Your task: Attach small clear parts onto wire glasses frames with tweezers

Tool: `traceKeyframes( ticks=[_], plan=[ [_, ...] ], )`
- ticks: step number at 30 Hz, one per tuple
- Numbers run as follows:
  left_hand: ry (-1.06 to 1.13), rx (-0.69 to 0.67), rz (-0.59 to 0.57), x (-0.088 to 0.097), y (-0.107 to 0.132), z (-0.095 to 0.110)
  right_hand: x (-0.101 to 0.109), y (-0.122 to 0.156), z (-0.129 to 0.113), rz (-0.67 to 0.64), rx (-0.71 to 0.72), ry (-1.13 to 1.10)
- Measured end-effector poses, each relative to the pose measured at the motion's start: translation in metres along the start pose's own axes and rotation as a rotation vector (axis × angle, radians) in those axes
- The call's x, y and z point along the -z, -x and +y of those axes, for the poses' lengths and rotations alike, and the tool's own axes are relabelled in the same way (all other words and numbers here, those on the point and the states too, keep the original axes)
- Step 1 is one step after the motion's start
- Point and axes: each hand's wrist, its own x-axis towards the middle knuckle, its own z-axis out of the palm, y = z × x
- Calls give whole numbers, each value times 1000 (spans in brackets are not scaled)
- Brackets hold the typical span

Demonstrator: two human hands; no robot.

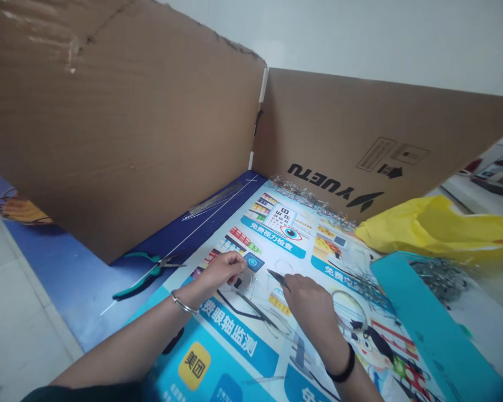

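Observation:
My left hand (222,269) is closed in a pinch on a pair of thin black-framed glasses (247,296), holding them by the lens rim over a printed poster (235,346). A silver bangle sits on that wrist. My right hand (308,301) is closed on a small dark pointed tool (277,277), its tip aimed at the glasses near the lens. A black band circles the right wrist. The glasses' temple arm trails toward me across the poster.
Green-handled pliers (145,272) lie left on the blue mat. Cardboard walls (121,123) stand behind and left. A yellow plastic bag (440,231) and a teal tray (436,329) with metal bits sit right. Thin wires (213,204) lie by the cardboard.

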Motion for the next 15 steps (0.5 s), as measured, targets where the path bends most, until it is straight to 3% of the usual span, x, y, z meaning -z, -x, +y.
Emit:
traceKeyframes(
  ticks=[8, 15],
  plan=[
    [31, 120, -54, -11, -8, 9, -11, 23, 18, 29, -29, -23],
    [113, 151, -93, -11, -11, 12, -15, 24, 20, 38, -28, -40]
  ],
)
